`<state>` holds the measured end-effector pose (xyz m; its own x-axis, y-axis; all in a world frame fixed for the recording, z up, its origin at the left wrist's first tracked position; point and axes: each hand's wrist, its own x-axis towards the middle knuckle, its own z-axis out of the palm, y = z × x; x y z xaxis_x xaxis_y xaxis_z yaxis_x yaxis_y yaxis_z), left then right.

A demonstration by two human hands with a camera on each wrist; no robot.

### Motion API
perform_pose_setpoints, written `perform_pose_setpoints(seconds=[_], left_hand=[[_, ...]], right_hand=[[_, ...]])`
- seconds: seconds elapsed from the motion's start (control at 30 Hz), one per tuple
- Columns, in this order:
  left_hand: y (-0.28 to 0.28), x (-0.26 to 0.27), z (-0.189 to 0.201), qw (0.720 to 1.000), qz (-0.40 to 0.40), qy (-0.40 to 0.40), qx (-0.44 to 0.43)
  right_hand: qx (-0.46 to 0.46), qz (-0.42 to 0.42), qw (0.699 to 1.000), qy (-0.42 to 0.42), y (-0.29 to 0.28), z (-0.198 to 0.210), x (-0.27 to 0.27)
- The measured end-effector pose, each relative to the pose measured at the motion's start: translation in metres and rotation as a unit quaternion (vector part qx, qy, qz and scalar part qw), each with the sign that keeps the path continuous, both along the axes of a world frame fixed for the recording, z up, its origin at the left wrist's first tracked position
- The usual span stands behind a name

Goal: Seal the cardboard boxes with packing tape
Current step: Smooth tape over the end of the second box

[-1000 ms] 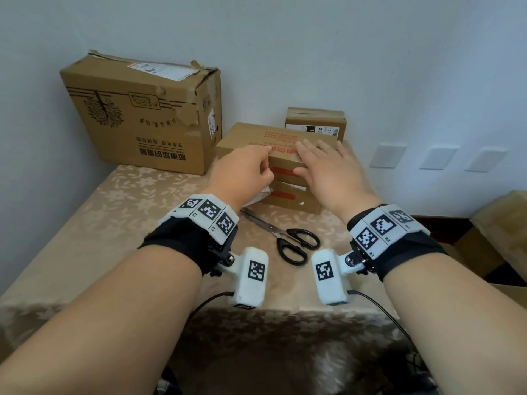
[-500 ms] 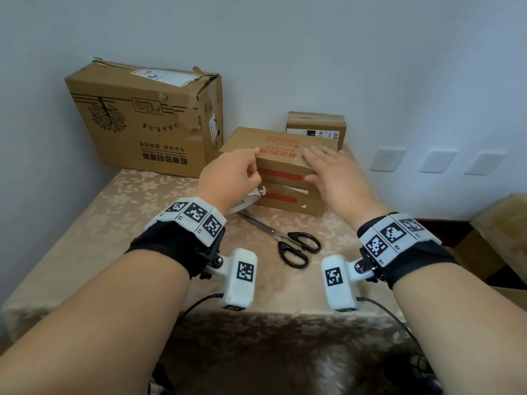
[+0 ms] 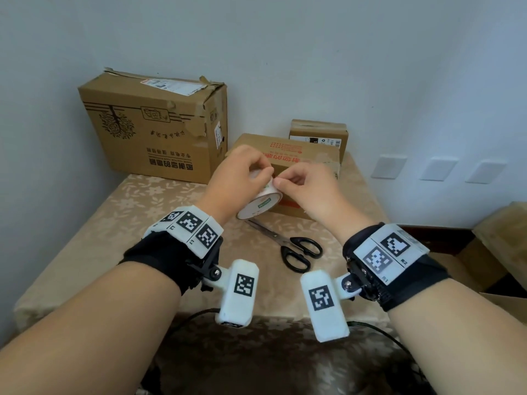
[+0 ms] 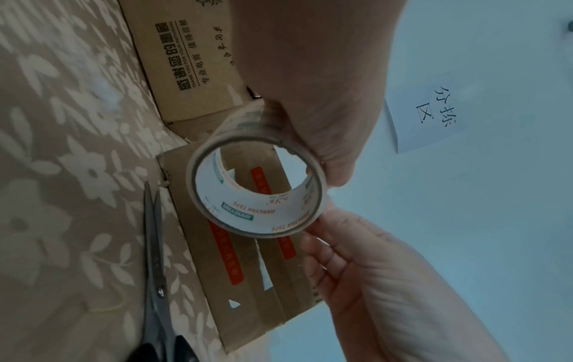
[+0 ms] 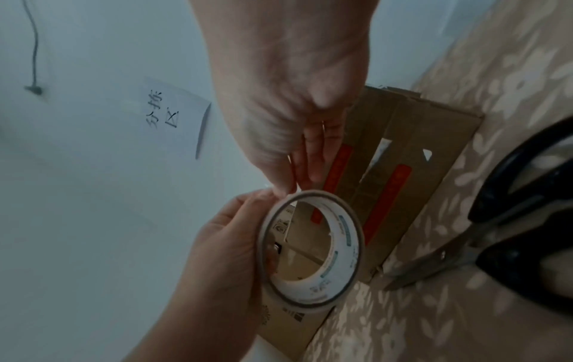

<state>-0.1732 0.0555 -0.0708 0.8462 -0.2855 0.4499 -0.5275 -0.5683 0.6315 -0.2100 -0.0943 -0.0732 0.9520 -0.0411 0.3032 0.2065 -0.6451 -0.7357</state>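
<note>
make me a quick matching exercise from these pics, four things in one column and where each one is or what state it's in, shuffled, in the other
Things:
1. tape roll
2. scissors
3. big box
4. smallest box

Places or states:
A. lying flat on the tablecloth, touched by no hand
B. at the back, behind the flat box with red print
C. held off the table in the left hand, right hand picking at its edge
D. at the table's far left by the wall, top flaps torn

Pairs: 1-C, 2-A, 3-D, 4-B
</note>
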Motion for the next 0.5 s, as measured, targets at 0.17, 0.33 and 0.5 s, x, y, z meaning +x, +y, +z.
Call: perform_pose_setpoints(seconds=[0.17,0.33,0.5], left_hand=[[0.008,-0.009,0.007,0.998,-0.028,0.063,-0.012],[0.023,-0.01,0.007,0.992,-0.032,0.119,0.012],[0.039,-0.011,0.008,0.992,0.0,0.116,0.05]], right_hand=[[0.011,-0.006,0.999,-0.03,0.006,0.0,-0.004],[-0.011,-0.005,0.998,-0.054,0.019,-0.007,-0.008],[-0.037,0.026,0.996,-0.075,0.038,-0.005,-0.01]])
